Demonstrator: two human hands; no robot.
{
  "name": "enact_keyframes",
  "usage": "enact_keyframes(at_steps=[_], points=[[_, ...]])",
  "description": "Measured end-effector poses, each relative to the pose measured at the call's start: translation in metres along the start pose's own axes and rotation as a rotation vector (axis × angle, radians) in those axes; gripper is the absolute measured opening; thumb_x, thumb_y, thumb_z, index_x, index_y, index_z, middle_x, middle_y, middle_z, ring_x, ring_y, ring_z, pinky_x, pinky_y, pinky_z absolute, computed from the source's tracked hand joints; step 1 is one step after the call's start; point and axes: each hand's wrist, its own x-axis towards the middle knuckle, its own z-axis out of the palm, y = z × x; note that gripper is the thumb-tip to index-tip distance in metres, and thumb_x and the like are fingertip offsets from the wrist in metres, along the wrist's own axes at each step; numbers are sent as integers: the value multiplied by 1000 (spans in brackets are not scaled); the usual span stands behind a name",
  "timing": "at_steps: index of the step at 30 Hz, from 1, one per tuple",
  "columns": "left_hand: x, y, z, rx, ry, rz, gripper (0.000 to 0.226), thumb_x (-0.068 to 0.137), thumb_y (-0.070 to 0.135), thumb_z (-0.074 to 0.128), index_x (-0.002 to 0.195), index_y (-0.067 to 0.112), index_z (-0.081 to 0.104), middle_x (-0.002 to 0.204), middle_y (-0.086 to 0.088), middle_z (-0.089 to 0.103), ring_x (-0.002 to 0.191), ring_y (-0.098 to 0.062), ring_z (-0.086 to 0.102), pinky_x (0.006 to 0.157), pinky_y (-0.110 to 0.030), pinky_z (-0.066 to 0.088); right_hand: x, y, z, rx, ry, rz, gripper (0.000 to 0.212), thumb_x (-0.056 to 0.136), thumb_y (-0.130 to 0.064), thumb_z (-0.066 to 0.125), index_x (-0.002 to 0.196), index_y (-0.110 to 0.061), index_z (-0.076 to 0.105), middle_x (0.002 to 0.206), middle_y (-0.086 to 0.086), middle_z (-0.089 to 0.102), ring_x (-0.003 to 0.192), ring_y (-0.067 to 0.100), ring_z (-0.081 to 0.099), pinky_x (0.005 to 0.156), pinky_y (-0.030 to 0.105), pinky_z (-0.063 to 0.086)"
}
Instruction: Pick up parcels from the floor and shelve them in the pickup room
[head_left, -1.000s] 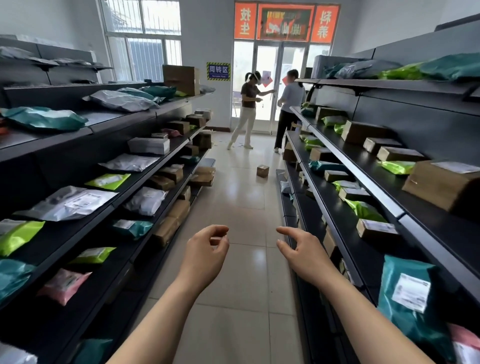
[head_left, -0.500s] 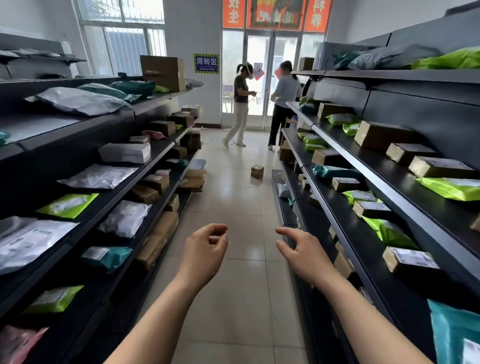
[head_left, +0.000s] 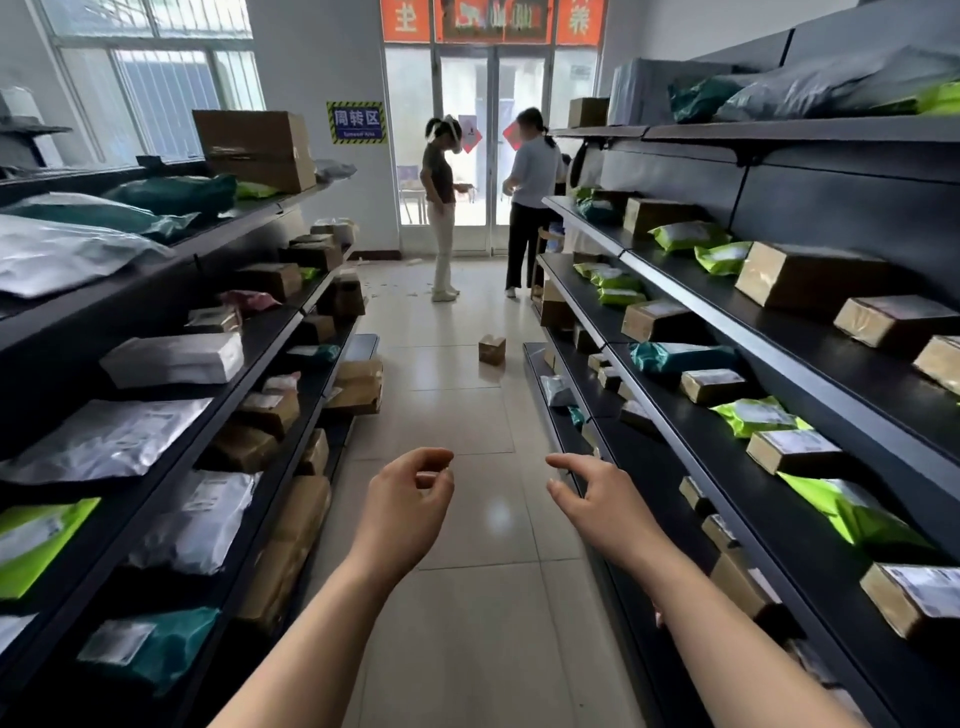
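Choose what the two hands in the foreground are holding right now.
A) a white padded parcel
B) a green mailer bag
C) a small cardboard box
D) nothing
D: the left hand and the right hand hover loosely curled and empty above the floor tiles, while the small cardboard box lies on the floor farther down the aisle.

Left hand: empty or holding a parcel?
Empty. The left hand hangs over the floor, fingers loosely curled, nothing between them. The small cardboard box sits on it farther down the aisle.
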Motion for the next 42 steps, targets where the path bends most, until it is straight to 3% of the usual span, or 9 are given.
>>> enact_keyframes(at_steps=[7,9,12,16,20,28,34,37,42], points=[[98,-28,33,-2,-19,-20,22,91,22,58,111,23,66,98,15,67,88,3,61,71,-12,47,100,26,14,5,-2,25,36,91,-25,54,127,-19,58,132,-4,58,120,9,52,101,22,37],[131,-34,48,-14,-10,-25,21,90,21,58,109,22,68,95,14,68,86,5,61,69,-8,46,135,37,14,6,-5,10,36,91,-25,55,126,-20,58,131,-4,58,97,-1,56,94,20,39],[191,-35,71,-43,16,-40,21,90,20,59,108,21,69,94,13,69,84,7,62,66,-5,44,199,53,9,13,9,-10,36,91,-26,55,127,-21,58,130,-5,59,71,-8,43,85,19,37],[258,-31,94,-49,34,-36,22,91,20,58,111,20,68,96,11,68,85,7,60,66,-6,44,271,69,-3,-10,-2,-22,36,91,-28,54,126,-23,58,130,-5,59,92,4,54,92,22,41],[333,-35,118,-64,68,-41,22,91,18,58,110,18,68,95,8,69,85,5,61,66,-5,45,353,87,-11,-17,-21,-34,37,92,-29,53,128,-22,57,132,-3,57,121,10,51,100,24,39],[454,-63,147,-62,73,-74,21,91,20,58,110,22,68,98,10,69,90,-1,64,73,-14,47,481,107,1,-15,-68,-16,36,92,-30,53,128,-22,57,128,-4,59,120,11,51,104,32,42],[563,-94,154,-73,57,-61,23,90,19,58,111,21,68,101,9,69,88,3,62,73,-13,47,585,110,26,-17,-49,-5,37,93,-29,52,129,-21,56,102,-8,58,93,5,47,86,24,41],[617,-104,149,-60,33,-54,23,90,19,58,111,20,67,103,9,69,89,1,63,76,-17,48,637,104,37,-13,-28,0,36,93,-27,53,128,-20,56,121,-5,60,86,3,50,90,25,43],[719,-130,137,-34,9,-35,21,89,20,59,108,21,69,100,11,70,88,3,63,71,-13,45,730,91,63,12,18,34,36,92,-24,54,127,-19,57,132,-2,57,124,12,49,100,23,35]])
